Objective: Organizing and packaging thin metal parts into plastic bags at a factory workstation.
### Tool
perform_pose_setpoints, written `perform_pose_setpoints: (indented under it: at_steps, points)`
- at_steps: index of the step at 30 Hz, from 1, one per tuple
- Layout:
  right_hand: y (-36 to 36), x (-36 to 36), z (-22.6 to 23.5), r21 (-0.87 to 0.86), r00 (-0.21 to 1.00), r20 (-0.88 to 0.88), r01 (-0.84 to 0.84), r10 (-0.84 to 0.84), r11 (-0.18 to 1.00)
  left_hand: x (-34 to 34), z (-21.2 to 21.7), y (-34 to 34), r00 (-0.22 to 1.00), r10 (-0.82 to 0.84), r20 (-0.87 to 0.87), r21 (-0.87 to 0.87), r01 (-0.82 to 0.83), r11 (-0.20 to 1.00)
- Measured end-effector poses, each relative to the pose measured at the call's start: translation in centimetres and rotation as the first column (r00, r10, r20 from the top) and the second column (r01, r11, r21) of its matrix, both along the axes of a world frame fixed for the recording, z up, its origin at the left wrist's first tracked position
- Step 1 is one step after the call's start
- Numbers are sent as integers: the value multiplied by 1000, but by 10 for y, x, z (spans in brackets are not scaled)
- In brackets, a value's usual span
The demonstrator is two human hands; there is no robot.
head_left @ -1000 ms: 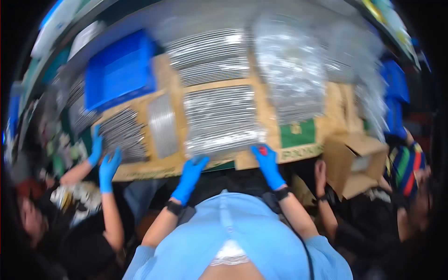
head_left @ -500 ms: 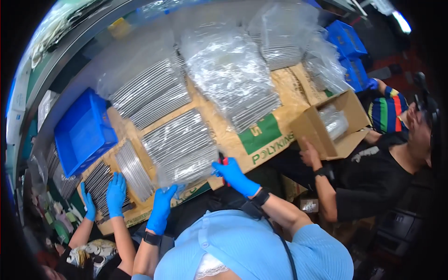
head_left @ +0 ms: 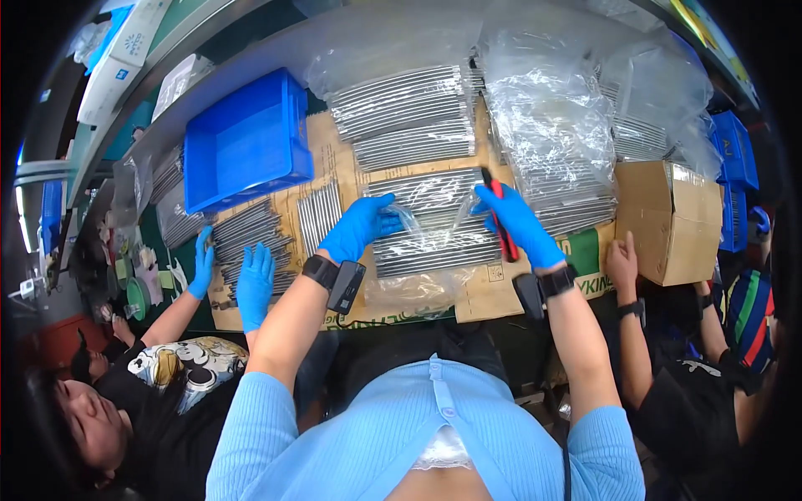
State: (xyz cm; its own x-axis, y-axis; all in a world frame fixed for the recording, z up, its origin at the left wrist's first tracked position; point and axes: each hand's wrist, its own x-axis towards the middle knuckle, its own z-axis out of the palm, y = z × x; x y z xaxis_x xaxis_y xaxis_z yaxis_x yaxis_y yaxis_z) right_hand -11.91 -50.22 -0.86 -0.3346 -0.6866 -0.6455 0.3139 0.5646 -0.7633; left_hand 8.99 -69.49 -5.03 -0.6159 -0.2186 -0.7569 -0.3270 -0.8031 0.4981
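Observation:
A bundle of thin silvery metal rods (head_left: pixel 439 258) lies in front of me under a clear plastic bag (head_left: pixel 409 290), whose loose end reaches the table's near edge. On the bundle's left, my left hand (head_left: pixel 359 227), in a blue glove, is closed on a raised fold of the bag. My right hand (head_left: pixel 525 225), also gloved in blue, is closed around a slim red-and-black tool (head_left: pixel 504 238); its exact kind is unclear. Plastic is pulled up beside the right fingertips too.
More bagged rods (head_left: pixel 409 117) lie behind. Loose rods (head_left: pixel 320 215) and a blue bin (head_left: pixel 242 138) are at left, where a co-worker's gloved hands (head_left: pixel 255 284) touch dark rods (head_left: pixel 251 238). At right, another person's hand (head_left: pixel 621 263) is beside a cardboard box (head_left: pixel 668 221).
My view has swung left. Both hands have moved from the bag's near edge up over the rods, lifting the plastic. The cardboard box at right has been turned.

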Motion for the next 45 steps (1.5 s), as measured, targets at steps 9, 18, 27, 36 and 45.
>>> perform_pose_setpoints:
  at_steps: [9,18,27,36,45]
  points:
    - [68,105,19,236,291,-878,-430,381,871,7,12,30,955,227,-190,181,-193,964]
    - [23,110,0,421,41,-861,-503,507,755,23,-6,35,886,434,-166,421,-334,843]
    - [35,96,-11,336,60,-921,-376,384,864,11,59,55,926,-366,-96,-789,153,595]
    - [-3,139,-43,395,-235,-916,-401,324,827,40,-74,-100,686,-479,548,-809,580,-96]
    - [51,149,-58,272,-15,-962,-201,274,941,-9,-61,-55,746,-662,71,-98,666,740]
